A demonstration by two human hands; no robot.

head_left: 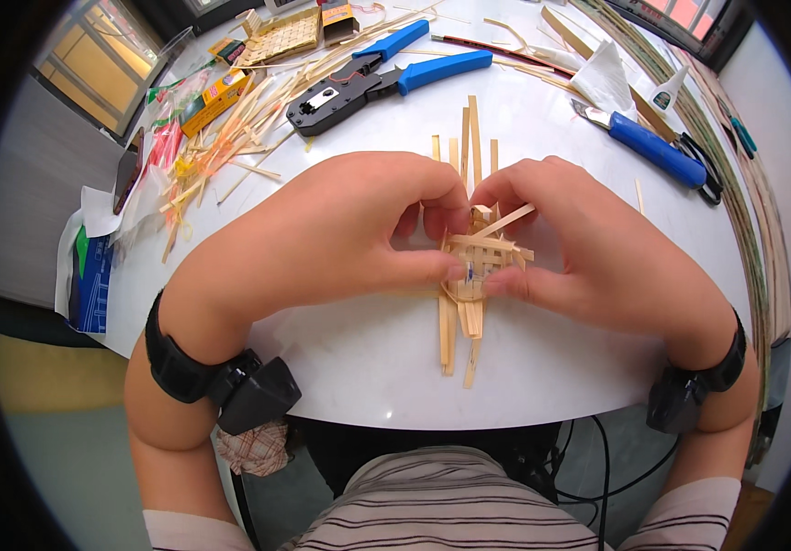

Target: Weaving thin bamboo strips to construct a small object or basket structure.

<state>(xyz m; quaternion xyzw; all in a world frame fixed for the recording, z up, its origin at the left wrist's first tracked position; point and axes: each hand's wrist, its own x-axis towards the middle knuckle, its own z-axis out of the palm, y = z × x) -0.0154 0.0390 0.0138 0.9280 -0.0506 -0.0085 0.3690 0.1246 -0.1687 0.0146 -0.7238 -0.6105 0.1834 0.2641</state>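
A small woven piece of pale bamboo strips [492, 257] lies on the white table [349, 354] in front of me, with loose strip ends sticking out toward the far side and toward me. My left hand [391, 225] is closed on its left side, the thumb on the weave and the fingers curled behind it. From the right, my right hand [547, 239] pinches it, thumb at the near edge and fingers at the far edge. One short strip [505, 220] slants up beside the right fingers. My fingers hide part of the weave.
Blue-handled crimping pliers [368, 83] lie beyond my left hand, near a heap of thin strips [202, 165]. A blue utility knife [657, 151], black scissors [703, 170] and a white glue bottle [666, 92] lie far right. A woven tray [280, 39] is at the back.
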